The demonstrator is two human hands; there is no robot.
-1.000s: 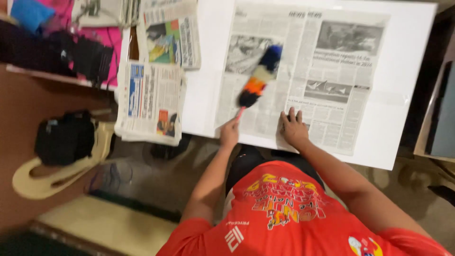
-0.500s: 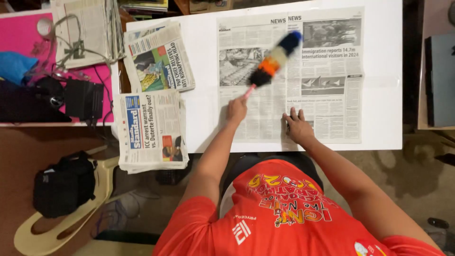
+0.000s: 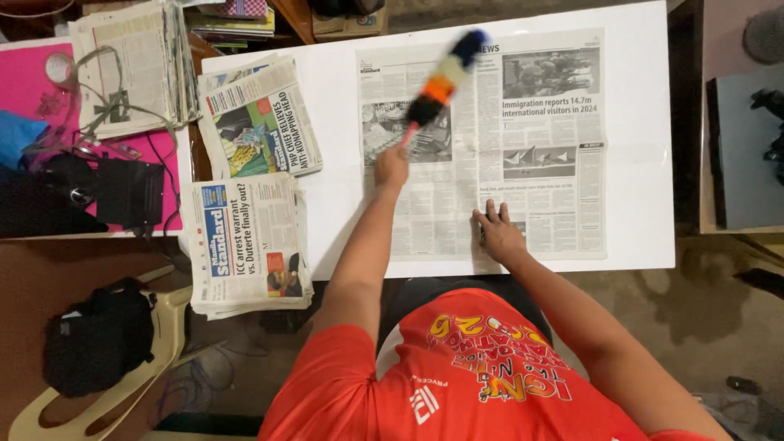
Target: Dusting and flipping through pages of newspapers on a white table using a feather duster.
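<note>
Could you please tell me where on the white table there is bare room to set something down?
The white table is bare along its right edge, right of the open newspaper, and between that paper and the folded newspapers on the left. The middle is taken: the left hand holds a duster, and the right hand rests on the paper.

- duster (image 3: 445,77): fluffy bands of blue, pale yellow, orange, black; red-pink handle
- open newspaper (image 3: 523,155): white-grey, black print, greyish photos
- worktop (image 3: 645,122): plain white
- folded newspaper (image 3: 260,122): white with a green, yellow and blue colour photo
- newspaper stack (image 3: 245,245): white, blue masthead strip, small red and dark photo
- shirt (image 3: 457,384): red-orange, yellow and orange lettering, white logo
- board (image 3: 24,77) at far left: hot pink
- bag (image 3: 98,335): black
- plastic chair (image 3: 167,327): cream
- floor (image 3: 702,302): mottled brown-grey
</note>
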